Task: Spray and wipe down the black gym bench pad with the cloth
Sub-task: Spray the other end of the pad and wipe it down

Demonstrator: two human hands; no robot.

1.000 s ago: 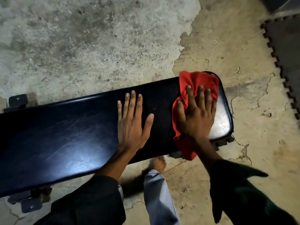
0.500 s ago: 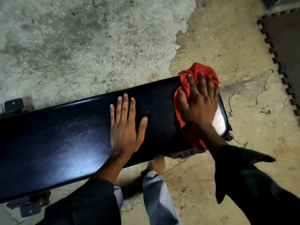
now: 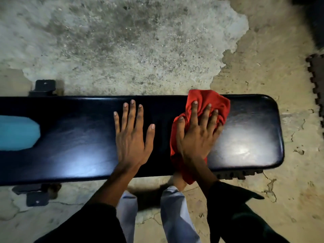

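black gym bench pad (image 3: 70, 137): long glossy surface over cracked concrete floor (image 3: 122, 41). red cloth (image 3: 206, 102): bunched on the pad, right of its middle. right hand (image 3: 194, 137): flat on cloth, fingers straight, pressing. left hand (image 3: 131, 135): flat on pad beside cloth, fingers spread, released.

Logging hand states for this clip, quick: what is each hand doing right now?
Left hand: open, flat on the bench pad, holding nothing.
Right hand: open, fingers spread, pressing the red cloth onto the pad.
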